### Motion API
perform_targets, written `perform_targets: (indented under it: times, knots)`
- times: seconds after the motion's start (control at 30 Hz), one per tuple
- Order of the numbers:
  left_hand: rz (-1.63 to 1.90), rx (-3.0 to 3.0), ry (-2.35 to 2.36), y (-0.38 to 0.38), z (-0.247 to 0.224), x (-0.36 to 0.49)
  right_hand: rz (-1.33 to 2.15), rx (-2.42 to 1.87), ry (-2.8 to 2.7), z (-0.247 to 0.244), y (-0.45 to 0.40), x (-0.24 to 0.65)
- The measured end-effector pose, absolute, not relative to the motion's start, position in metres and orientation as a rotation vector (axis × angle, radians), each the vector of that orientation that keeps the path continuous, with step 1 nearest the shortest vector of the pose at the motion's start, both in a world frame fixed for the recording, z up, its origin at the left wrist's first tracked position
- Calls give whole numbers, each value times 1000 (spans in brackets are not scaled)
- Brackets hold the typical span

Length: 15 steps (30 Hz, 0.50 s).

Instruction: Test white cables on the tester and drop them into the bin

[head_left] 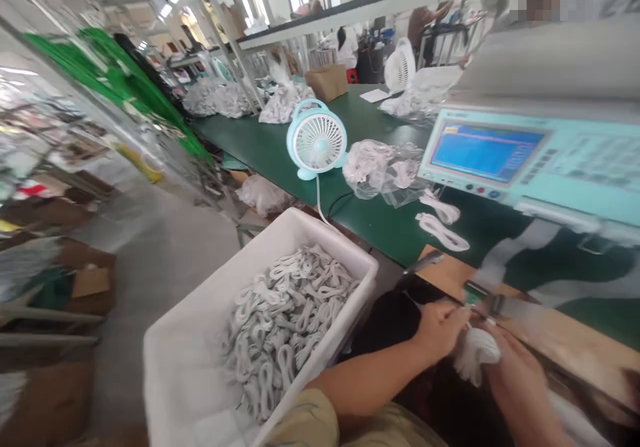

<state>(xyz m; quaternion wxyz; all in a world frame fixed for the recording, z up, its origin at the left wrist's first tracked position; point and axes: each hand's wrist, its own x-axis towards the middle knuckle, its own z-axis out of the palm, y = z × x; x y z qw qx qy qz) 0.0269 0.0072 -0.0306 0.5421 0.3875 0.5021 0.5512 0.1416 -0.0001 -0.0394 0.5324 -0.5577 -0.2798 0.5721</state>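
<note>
At the lower right, my left hand [440, 330] is closed, its fingertips pinching a cable end beside a small green-topped fixture [473, 295] at the bench edge. A coiled white cable [477, 353] hangs between my two hands. My right hand [517, 373] is closed around the other side of the coil, its fingers near a small white connector; blur hides the exact grip. Two more white cable coils [443, 231] lie on the green bench. To the left of my forearm stands a white plastic bin [200, 300] with many bundled white cables [295, 313] in it.
A turquoise tester with a blue screen [487, 150] stands on the green bench [370, 223] at right. Nearby are a light-blue fan [320, 141] and a clear bag of cables [380, 167]. A dark-handled tool [423, 262] lies by the wooden board [575, 340]. Cardboard boxes [50, 400] fill the left.
</note>
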Motion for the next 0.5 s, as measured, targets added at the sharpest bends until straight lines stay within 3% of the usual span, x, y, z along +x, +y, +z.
perform_targets:
  times: [0.37, 0.5]
  knots:
    - [1390, 795, 1160, 5, -39, 49, 1457, -1277, -611, -15, -7, 137]
    - [1315, 857, 1233, -2, -18, 29, 1396, -1342, -665, -23, -5, 141]
